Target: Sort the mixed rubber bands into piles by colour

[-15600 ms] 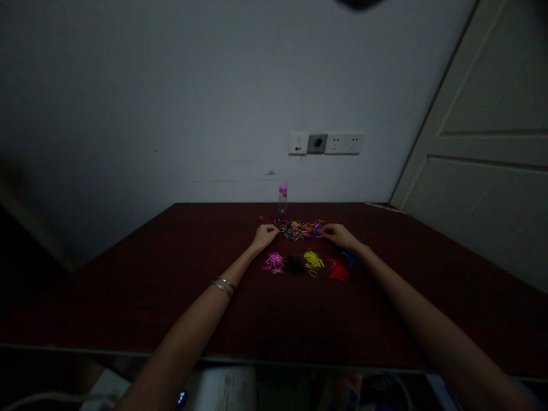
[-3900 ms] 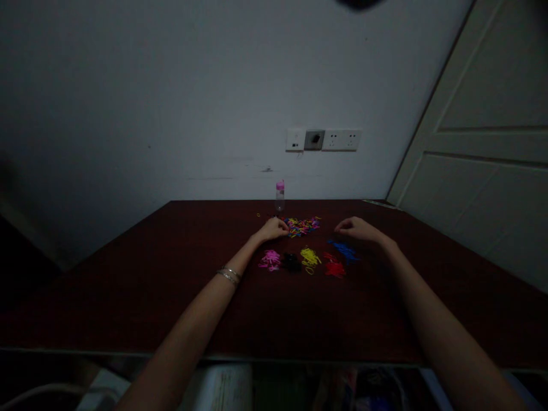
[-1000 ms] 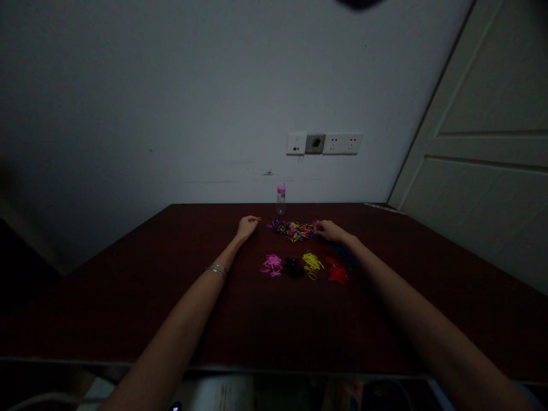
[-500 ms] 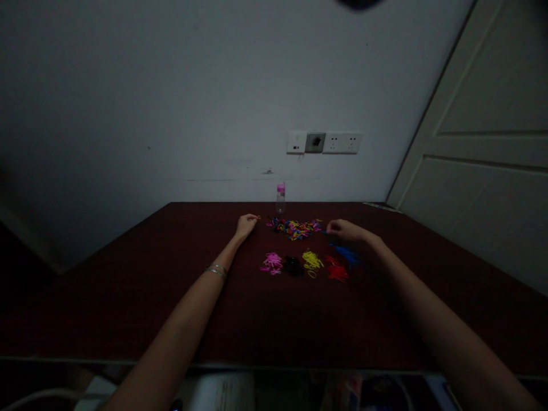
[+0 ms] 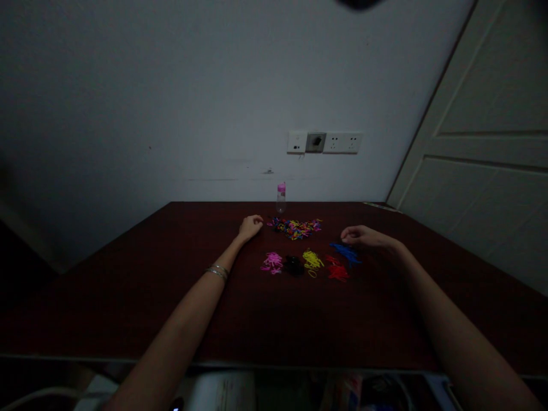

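A mixed heap of small coloured bands (image 5: pixel 298 228) lies toward the back of the dark red table (image 5: pixel 141 274). In front of it are separate piles: pink (image 5: pixel 273 261), black (image 5: pixel 293 265), yellow (image 5: pixel 312 260), red (image 5: pixel 338 270) and blue (image 5: pixel 346 253). Left of the heap, my left hand (image 5: pixel 250 226) rests with its fingers curled together; whatever it holds is too small to make out. My right hand (image 5: pixel 358 235) is just above the blue pile, thumb and fingertips pinched, and anything between them is hidden.
Behind the heap stands a clear bottle with a pink cap (image 5: pixel 281 197). Wall sockets (image 5: pixel 342 142) are above the table, and a pale door (image 5: pixel 483 148) is at the right. Various items (image 5: pixel 226 391) lie below the table's front edge.
My right hand has moved right, from beside the mixed heap to above the blue pile. My left hand has shifted slightly toward the heap, and the small yellowish band at its fingertips no longer shows.
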### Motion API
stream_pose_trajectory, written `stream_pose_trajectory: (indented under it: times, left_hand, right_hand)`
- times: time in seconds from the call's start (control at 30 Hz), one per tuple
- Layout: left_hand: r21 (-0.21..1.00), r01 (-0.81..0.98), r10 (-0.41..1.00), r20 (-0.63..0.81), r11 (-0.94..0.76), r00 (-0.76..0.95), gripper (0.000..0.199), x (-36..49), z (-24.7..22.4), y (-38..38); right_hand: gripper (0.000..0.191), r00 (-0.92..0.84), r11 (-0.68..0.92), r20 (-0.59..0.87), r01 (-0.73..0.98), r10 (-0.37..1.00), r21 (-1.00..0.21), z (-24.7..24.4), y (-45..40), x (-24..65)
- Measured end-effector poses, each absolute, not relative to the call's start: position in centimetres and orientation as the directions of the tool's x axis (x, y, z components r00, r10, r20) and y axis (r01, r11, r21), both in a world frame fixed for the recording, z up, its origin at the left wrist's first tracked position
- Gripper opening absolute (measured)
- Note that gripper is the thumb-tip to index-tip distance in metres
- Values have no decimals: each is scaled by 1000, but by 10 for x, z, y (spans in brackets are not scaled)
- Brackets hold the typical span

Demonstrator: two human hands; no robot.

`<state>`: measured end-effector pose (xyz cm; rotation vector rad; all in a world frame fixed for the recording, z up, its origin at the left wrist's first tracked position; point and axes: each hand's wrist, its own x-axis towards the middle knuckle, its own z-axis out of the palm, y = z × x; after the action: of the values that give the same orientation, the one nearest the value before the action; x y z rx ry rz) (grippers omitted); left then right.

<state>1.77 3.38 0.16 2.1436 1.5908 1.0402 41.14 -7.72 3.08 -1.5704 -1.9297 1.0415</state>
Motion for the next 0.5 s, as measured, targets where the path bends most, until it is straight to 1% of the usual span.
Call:
stream_pose_trajectory:
  times: [0.1, 0.2, 0.3, 0.4, 0.5]
  left_hand:
    - [452, 808, 909, 346, -378, 232, 27, 25, 7, 25]
    - [342, 863, 916, 290, -371, 278, 32, 34, 11, 18]
    - [242, 896, 917, 248, -372, 313, 34, 42, 13, 14]
    - [168, 904, 907, 235, -393, 350, 34, 45, 11, 15]
    - [133, 909, 905, 228, -395, 360, 35, 46, 9, 17]
  right_hand:
    - [40, -206, 36, -93, 546, 974, -837, 23, -79, 416]
    - [40, -118, 13, -43, 434, 992, -901, 14, -79, 423]
    - [39, -8, -10, -13, 357, 1000, -934, 6, -77, 428]
    - [37, 80, -25, -2, 290, 997, -957, 3, -76, 429]
    - [34, 138, -17, 19, 258, 990, -966, 2, -78, 427]
